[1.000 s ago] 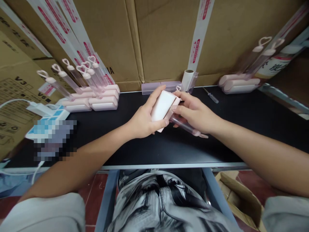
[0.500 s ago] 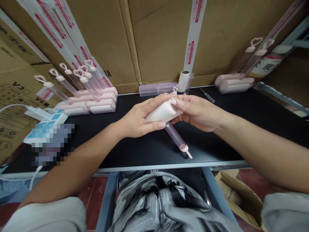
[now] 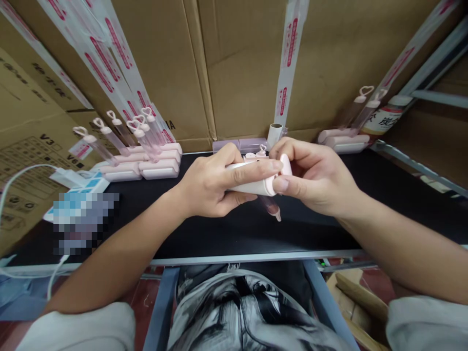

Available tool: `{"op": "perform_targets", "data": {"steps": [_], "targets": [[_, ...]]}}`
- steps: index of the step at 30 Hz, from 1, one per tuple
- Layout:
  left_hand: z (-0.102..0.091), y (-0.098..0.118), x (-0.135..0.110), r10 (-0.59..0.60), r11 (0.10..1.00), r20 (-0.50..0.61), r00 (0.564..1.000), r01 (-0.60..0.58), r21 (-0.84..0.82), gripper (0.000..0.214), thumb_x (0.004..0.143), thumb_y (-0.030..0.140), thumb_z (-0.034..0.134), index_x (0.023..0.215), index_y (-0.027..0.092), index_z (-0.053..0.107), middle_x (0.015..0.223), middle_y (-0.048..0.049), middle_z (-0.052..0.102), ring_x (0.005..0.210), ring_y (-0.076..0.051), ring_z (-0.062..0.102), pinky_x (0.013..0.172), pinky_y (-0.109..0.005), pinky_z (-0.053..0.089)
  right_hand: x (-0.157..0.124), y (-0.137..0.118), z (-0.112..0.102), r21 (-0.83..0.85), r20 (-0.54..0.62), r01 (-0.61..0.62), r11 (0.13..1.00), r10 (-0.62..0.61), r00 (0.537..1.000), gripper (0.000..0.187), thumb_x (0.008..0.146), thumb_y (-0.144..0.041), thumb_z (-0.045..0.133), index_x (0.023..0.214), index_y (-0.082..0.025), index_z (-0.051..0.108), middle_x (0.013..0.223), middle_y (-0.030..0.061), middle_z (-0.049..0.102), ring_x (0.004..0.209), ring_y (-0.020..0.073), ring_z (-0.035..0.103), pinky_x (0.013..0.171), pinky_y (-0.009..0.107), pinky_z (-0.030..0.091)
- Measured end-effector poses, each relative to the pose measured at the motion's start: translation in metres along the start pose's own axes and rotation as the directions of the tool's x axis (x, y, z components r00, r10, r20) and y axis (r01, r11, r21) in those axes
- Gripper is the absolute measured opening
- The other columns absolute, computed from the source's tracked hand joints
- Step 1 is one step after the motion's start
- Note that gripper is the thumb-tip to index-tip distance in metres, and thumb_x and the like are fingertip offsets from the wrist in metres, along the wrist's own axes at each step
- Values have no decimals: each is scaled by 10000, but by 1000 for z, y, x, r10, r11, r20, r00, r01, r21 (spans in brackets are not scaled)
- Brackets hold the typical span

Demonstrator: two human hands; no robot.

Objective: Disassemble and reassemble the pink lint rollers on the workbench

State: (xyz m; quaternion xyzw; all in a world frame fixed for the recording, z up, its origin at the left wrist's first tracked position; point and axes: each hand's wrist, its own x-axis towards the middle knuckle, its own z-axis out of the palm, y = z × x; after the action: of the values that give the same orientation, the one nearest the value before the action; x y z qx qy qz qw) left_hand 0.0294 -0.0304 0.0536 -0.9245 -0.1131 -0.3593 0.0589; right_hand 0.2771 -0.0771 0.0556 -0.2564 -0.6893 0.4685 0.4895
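My left hand is wrapped around a white oval tube-shaped housing with pale pink edging, above the middle of the black tabletop. At the housing's right end, my right hand pinches a small pale pink oval end cap between thumb and fingers. The cap stands tilted at the opening; whether any part of it sits inside cannot be made out. A clear pinkish tube with a pale tip shows below the housing, its upper part hidden. Small pink parts, one heart-shaped, lie behind my hands.
Finished-looking pink units with heart-topped tubes stand at the left, and more at the right beside a labelled bottle. Clear purplish pieces and a white roll are at the back. A power strip lies left.
The housing has turned more level, its end now facing right. My right hand has shifted slightly right, and the oval cap now shows in its fingers. The view has also shifted.
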Motion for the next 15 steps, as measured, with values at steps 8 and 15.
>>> {"op": "perform_targets", "data": {"steps": [8,15], "targets": [[-1,4,-3,-5,994,24,1000,2,107,516,986,467,661,1493,401,591,986,-53,576,784,-179,585,599,-305,471,1,-2,-6,-425,-36,239,873,-280,959,393,797,-591,864,766,-262,651,916,85,626,813,262,645,647,430,554],[8,-4,-10,-142,980,-10,990,142,139,622,1006,502,606,1601,384,467,1020,-50,616,812,-182,618,687,-303,532,3,16,-9,-568,-69,236,789,-331,941,402,867,-663,759,1035,-297,761,1072,134,690,942,327,667,726,480,599]]}}
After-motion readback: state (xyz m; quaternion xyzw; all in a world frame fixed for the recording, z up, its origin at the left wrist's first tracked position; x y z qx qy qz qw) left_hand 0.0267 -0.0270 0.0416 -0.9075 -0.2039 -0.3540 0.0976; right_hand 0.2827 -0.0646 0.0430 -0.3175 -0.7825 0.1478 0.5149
